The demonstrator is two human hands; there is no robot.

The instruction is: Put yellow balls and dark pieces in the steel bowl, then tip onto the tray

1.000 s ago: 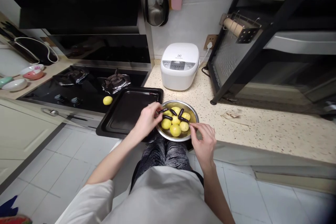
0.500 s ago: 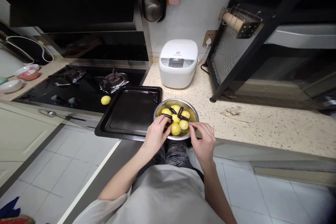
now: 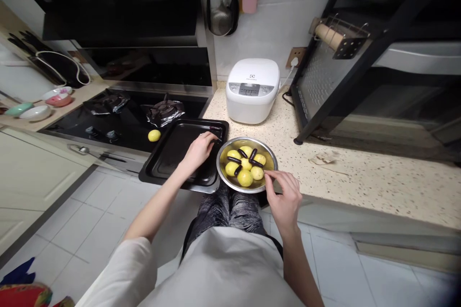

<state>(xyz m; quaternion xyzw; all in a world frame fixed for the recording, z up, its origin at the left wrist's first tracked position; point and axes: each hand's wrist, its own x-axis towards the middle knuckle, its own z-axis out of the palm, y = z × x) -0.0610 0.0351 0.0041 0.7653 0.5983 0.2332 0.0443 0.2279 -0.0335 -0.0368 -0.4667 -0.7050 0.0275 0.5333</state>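
Biggest first: tray (image 3: 180,153), black, jutting out past the front edge of the counter (image 3: 360,177), wedged between hob (image 3: 118,124) and bowl (image 3: 268,151). Risky spot. Could tip toward the floor (image 3: 90,211) under any weight pressed on that overhanging near lip. Left hand (image 3: 198,149) hovering over the tray's far right corner, fingers bunched at the tips. Pinching something dark or nothing at all? Impossible to tell from here.

Next down, the bowl: steel, right up against the tray's right side, likewise hanging over the counter's front edge. Held at the near rim by right hand (image 3: 286,196), thumb and forefinger clamped on the metal, other fingers curled under. Thin grip for a full load. Might slip and dump the lot with one nudge from an elbow.

Inside, yellow balls (image 3: 245,178) heaped in the middle, dark sticks (image 3: 256,163) lying across and between them. Round and loose, so likely to roll at any tilt. Case in point: one stray ball (image 3: 154,135) alone on the hob, just beside the tray's far left corner, free to wander off the front.

Now the writing. Cooker (image 3: 252,91), white, at the counter's back edge against the wall: small logo and wordmark on the lid, seemingly Electrolux, though tiny. Display and button labels below it too small to read. Nothing else legible anywhere.
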